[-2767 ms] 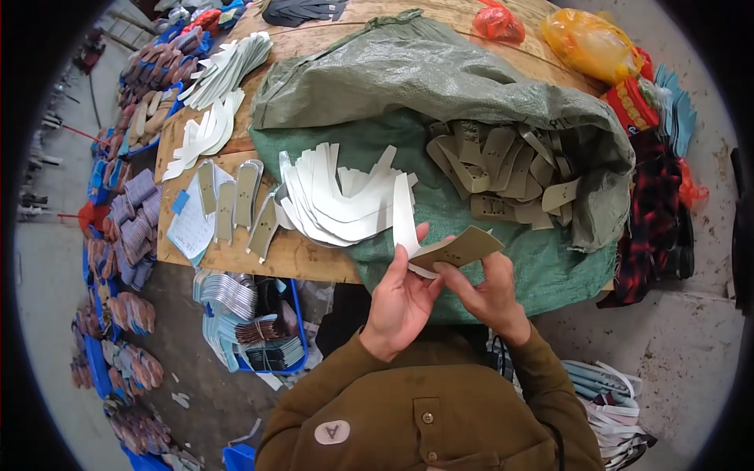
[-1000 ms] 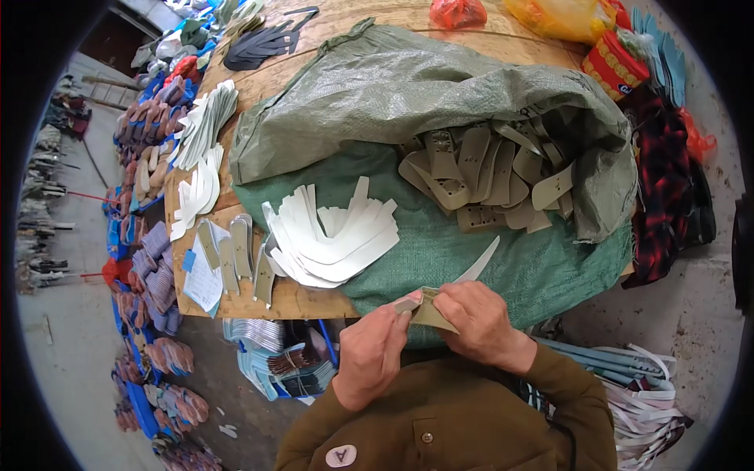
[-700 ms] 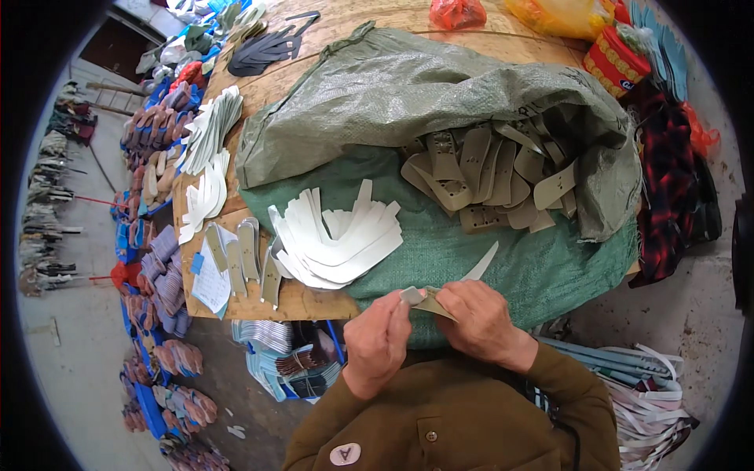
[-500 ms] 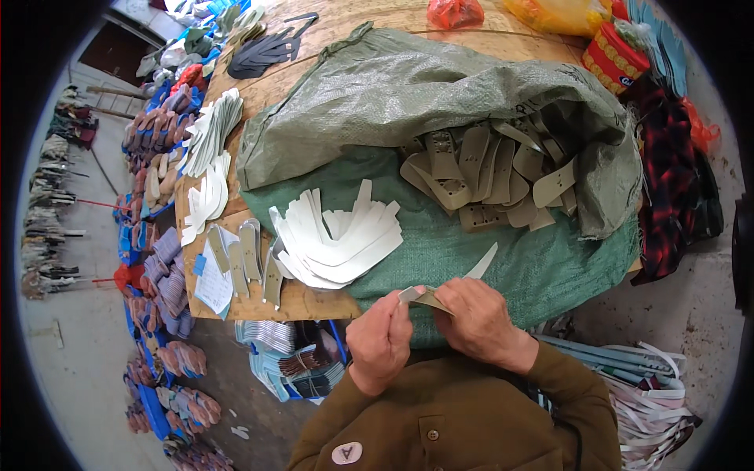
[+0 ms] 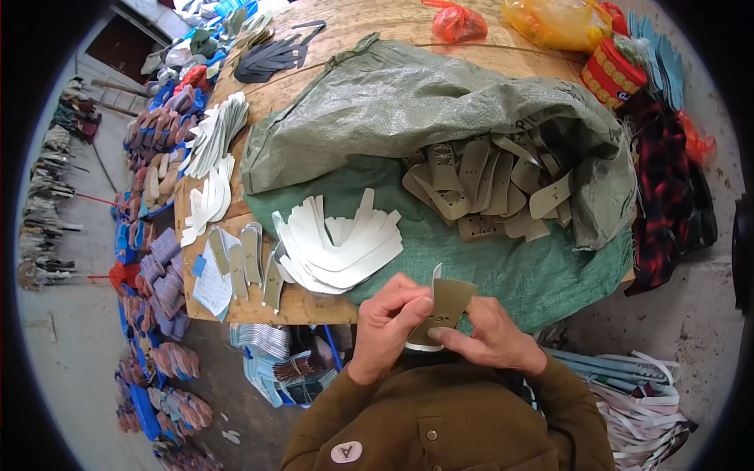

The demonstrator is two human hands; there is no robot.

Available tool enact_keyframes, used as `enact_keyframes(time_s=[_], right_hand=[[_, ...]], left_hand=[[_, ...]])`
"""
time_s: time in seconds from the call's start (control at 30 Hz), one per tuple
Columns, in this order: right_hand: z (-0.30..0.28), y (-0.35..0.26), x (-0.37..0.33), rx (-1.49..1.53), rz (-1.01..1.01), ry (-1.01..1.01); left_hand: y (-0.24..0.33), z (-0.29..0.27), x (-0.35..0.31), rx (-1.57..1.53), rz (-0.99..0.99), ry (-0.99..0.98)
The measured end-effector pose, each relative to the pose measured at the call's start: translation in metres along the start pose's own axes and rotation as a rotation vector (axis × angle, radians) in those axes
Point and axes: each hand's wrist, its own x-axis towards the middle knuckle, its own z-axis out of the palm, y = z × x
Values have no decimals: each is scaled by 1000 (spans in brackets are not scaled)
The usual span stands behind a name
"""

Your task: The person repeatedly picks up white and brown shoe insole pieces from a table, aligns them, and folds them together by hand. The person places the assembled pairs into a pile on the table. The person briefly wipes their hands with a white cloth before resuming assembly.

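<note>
Far left, on the table (image 5: 314, 302), lie a few grey shoe soles (image 5: 251, 255). Next to them is a fan of white cut pieces (image 5: 338, 243) on a green sack (image 5: 440, 110). The left hand (image 5: 389, 318) has its grip closed on a tan cut piece (image 5: 448, 302), thumb and fingers pinching its left edge. The right hand (image 5: 491, 337) pinches the piece's bottom edge. The piece is held up just in front of the chest. Up on the right, a pile of tan pieces (image 5: 491, 184) sits in the sack's mouth.

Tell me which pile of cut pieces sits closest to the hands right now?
The fan of white curved strips on the green sack, just above the left hand. The olive-tan pieces lie farther off inside the sack's mouth, and the white stacks sit at the table's left edge.
</note>
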Motion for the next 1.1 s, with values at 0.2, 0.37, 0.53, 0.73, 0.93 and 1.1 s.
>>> enact_keyframes(time_s=[0.2,0.37,0.53,0.73,0.93,1.1], right_hand=[[11,13,-3,-181,-107,16],[15,15,-2,-89,-14,-54],[5,5,0,54,145,-33],[7,18,0,5,125,-42],[5,15,2,-116,-15,-49],[15,28,7,-363,-180,37]], left_hand=[[0,0,5,206,58,97],[7,-8,19,414,104,38],[3,-8,18,-21,-87,68],[-22,-13,-8,316,-112,-128],[-29,-15,-7,26,-243,-214],[-17,-16,5,419,82,-132]])
